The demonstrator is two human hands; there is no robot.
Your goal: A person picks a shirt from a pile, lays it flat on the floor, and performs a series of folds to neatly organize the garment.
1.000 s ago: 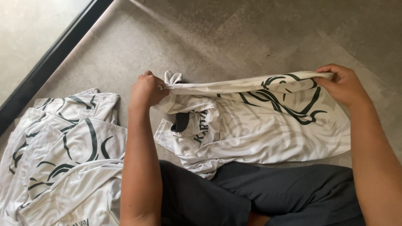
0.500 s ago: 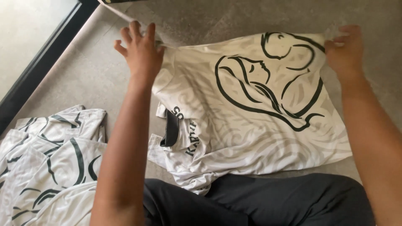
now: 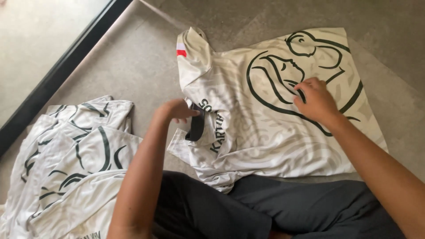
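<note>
Grey stone floor tiles [image 3: 110, 66] run under everything, with a dark strip [image 3: 57, 75] of frame cutting across the far left corner. Spread flat on the floor in the middle lies a white jersey [image 3: 265, 128] with a faint tonal pattern and a big dark line drawing across its back — its dark collar [image 3: 197, 126] points left and one sleeve [image 3: 191, 57], with a small red and white patch, sticks out on the far side. The left hand [image 3: 177, 109] sits at the collar, fingers curled against the dark band; whether they actually pinch it I cannot tell. The right hand [image 3: 315, 99] rests on the middle of the line drawing, fingers bent and pressed down onto the cloth, not clasping anything. Near the viewer, the jersey's lower edge lies over the person's dark trousers [image 3: 274, 208]. Off to the left, well apart from the spread one, a heap of matching white jerseys [image 3: 66, 163] lies crumpled on the floor — it runs out of view at the near left edge
</note>
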